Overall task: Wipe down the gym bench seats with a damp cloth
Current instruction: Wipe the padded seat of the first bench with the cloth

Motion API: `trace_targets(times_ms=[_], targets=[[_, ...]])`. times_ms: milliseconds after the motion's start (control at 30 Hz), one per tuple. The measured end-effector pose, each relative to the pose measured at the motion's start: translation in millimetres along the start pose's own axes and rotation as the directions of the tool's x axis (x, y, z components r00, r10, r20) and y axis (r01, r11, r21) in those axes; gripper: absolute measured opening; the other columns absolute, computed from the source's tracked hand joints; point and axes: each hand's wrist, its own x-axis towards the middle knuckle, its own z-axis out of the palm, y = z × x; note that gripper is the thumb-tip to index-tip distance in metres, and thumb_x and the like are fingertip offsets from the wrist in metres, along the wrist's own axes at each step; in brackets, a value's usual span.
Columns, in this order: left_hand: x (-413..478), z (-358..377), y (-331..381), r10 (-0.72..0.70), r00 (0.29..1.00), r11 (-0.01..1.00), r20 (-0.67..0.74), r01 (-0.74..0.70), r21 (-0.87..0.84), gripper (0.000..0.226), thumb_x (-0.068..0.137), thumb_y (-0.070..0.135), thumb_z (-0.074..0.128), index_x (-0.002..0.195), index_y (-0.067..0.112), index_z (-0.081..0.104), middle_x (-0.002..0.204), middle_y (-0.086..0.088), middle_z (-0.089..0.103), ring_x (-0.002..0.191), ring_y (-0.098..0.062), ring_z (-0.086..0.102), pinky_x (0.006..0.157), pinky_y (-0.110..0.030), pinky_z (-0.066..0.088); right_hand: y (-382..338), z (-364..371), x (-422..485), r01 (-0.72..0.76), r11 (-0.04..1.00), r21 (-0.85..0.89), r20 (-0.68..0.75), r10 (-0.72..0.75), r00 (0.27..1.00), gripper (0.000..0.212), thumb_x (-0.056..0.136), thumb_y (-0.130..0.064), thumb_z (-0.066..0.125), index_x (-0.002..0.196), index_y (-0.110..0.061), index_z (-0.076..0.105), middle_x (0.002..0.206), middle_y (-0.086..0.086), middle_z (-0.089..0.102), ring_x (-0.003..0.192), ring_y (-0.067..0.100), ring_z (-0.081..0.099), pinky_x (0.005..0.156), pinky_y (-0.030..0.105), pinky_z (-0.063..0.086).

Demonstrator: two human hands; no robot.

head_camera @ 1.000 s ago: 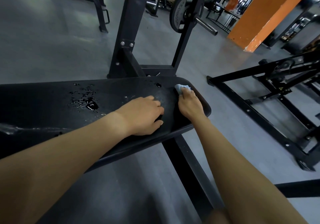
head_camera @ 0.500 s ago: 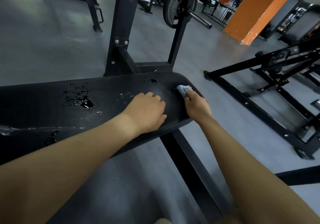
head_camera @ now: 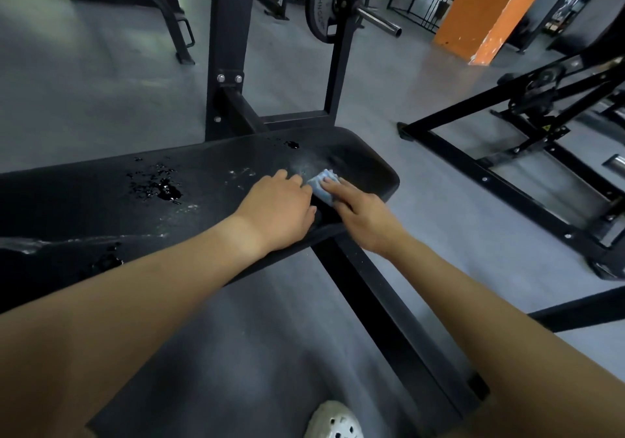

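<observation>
The bench seat (head_camera: 84,207) was black padded upholstery with a faint sheen, beaded and smeared with glossy water (head_camera: 165,194). The cloth (head_camera: 321,185) looked soft, pale blue fabric, bunched. The rack upright (head_camera: 227,32) was matt black painted metal with bright bolt heads (head_camera: 221,78). The barbell sleeve (head_camera: 378,21) shone like polished steel. The floor (head_camera: 101,92) was grey, matt and smooth.

The person is wearing a white clog-style shoe (head_camera: 333,420) with round holes across its top. The left hand (head_camera: 277,211) and right hand (head_camera: 365,221) are showing bare, the forearms (head_camera: 152,295) likewise.
</observation>
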Motion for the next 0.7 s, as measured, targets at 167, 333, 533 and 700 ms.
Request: trace_targets(times_ms=[167,333,533,700], targets=[[-8.0,4.6,2.1,0.013,0.999,1.0,0.048,-0.014,0.027,0.047,0.108,0.043,0.029,0.131,0.012,0.057,0.134,-0.01,0.058,0.119,-0.03,0.052,0.096,-0.041,0.046,40.5,-13.3,2.1,-0.191,0.981,0.025,-0.147,0.192,0.97,0.045,0.107,-0.018,0.042,0.148,-0.035,0.05,0.15,0.0,0.051,0.131,0.028,0.052,0.102,0.03,0.04],[-14.2,0.4,-9.5,0.052,0.995,0.996,0.086,-0.045,-0.08,0.05,0.107,0.047,0.035,0.142,0.015,0.051,0.149,-0.01,0.05,0.135,-0.031,0.047,0.116,-0.047,0.036,33.2,-0.1,9.4,-0.314,0.948,-0.052,-0.26,0.291,0.921,0.047,0.1,-0.004,0.037,0.141,-0.022,0.049,0.134,0.009,0.051,0.1,0.034,0.057,0.073,0.035,0.034],[-23.9,-3.8,-25.8,0.09,0.996,0.995,0.02,-0.088,-0.051,0.049,0.104,0.051,0.039,0.135,0.018,0.057,0.135,-0.005,0.054,0.121,-0.025,0.053,0.105,-0.044,0.044,-24.2,25.9,-23.0,-0.028,1.0,0.0,-0.207,0.028,0.978,0.041,0.098,-0.012,0.045,0.136,-0.021,0.059,0.147,0.003,0.053,0.135,0.019,0.044,0.105,0.029,0.038],[-41.8,-5.7,-24.2,0.134,0.991,0.991,-0.015,-0.134,0.012,0.048,0.104,0.052,0.037,0.13,0.018,0.059,0.13,-0.004,0.055,0.114,-0.023,0.053,0.099,-0.042,0.047,-9.4,25.1,-24.7,0.173,0.973,-0.15,-0.089,-0.188,0.978,0.048,0.096,-0.013,0.051,0.143,-0.023,0.053,0.154,-0.003,0.048,0.143,0.015,0.041,0.115,0.034,0.039]])
